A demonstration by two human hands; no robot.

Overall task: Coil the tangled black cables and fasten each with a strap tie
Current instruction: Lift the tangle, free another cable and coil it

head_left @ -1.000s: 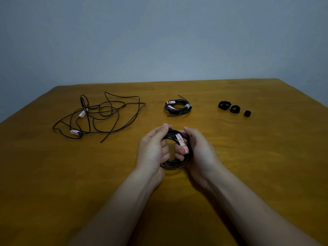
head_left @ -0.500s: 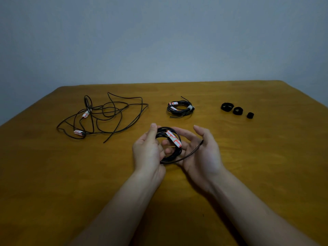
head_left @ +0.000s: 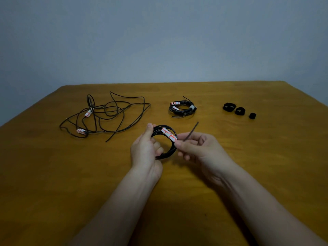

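Note:
My left hand [head_left: 144, 150] grips a coil of black cable [head_left: 169, 149] with a white-and-red label, held above the wooden table [head_left: 53, 174]. My right hand [head_left: 198, 148] pinches the cable's loose end [head_left: 192, 129], which sticks up and to the right. A tangle of black cables [head_left: 108, 114] with two white-and-red labels lies at the back left. A finished coil [head_left: 182, 108], bound with a strap, lies behind my hands. Three rolled black strap ties [head_left: 238, 110] sit in a row at the back right.
The table's far edge [head_left: 170, 83] meets a plain grey wall. Bare wood lies between my hands and the strap ties and along the near right side.
My right hand let go of the coil's side and took hold of the loose cable end, which now points up and right. My left hand kept its grip on the coil.

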